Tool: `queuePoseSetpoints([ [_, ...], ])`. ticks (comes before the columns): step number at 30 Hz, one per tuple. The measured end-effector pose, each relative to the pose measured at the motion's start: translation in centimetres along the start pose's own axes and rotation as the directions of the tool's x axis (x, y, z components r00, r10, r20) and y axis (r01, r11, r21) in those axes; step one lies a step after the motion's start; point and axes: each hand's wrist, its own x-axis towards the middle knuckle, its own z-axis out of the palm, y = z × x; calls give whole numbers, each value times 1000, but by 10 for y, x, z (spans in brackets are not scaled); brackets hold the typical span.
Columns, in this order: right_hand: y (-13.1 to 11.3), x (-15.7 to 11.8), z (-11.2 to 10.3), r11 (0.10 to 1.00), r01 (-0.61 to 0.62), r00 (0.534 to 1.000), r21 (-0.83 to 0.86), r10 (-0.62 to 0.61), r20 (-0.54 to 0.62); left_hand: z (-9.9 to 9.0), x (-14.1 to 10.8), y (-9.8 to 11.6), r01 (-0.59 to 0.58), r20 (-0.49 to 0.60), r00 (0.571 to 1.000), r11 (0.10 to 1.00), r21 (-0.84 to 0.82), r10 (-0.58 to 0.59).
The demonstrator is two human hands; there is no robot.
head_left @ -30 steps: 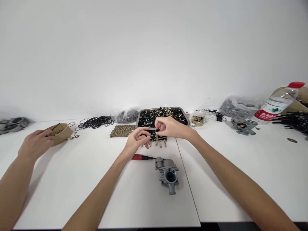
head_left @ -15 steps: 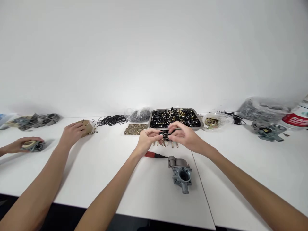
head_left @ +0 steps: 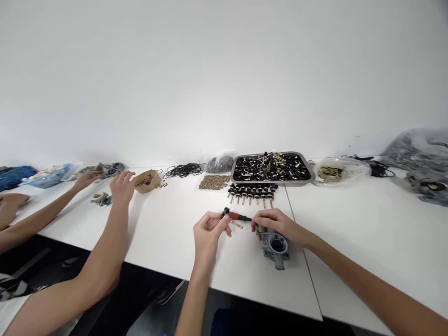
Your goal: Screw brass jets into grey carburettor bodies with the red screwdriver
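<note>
My left hand (head_left: 210, 232) is closed, pinching a small black plastic piece with a brass-coloured stem (head_left: 236, 224) between thumb and fingers, above the white table. My right hand (head_left: 275, 223) is wrapped over the top of a grey metal carburetor (head_left: 277, 249), whose round bore faces me. A screwdriver (head_left: 238, 216) with a red handle lies between the two hands, its shaft pointing at the carburetor. Beyond it, several black pieces with brass stems (head_left: 252, 190) are lined up, stems towards me.
Behind the row stands a metal tray (head_left: 271, 184) heaped with black and brass parts. Small brass pieces (head_left: 214, 182), black rings (head_left: 184, 170) and bags of parts (head_left: 331, 172) line the wall. At left, a co-worker's hand (head_left: 122, 186) hovers near a cardboard container (head_left: 151, 182).
My hands have come back from the row towards me and parted. The right has taken hold of the carburetor; the left carries the black piece. The view has swung left.
</note>
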Motion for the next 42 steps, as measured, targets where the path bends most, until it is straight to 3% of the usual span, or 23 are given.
queuePoseSetpoints([
  [5,4,0,1,999,9,999,51,-7,-40,0,-42,-26,159,-205,965,986,-44,-164],
  [12,2,1,1,998,8,997,55,-4,-76,30,-48,-30,187,-187,965,982,-6,-185],
  [28,7,-1,9,999,36,966,-9,-37,-257,31,-57,-33,160,-286,948,986,49,-140],
  [32,7,-1,9,998,47,963,-31,-54,-265,48,-66,-28,148,-146,981,978,145,-126],
  [35,5,-1,9,999,38,964,-29,-44,-263,56,-74,-20,75,-52,997,977,199,-66],
  [38,4,-1,9,1000,28,969,-4,-29,-247,50,-73,-16,54,55,996,983,176,-65],
  [42,2,0,8,998,52,979,20,-47,-199,34,-63,-20,159,162,972,984,77,-170],
])
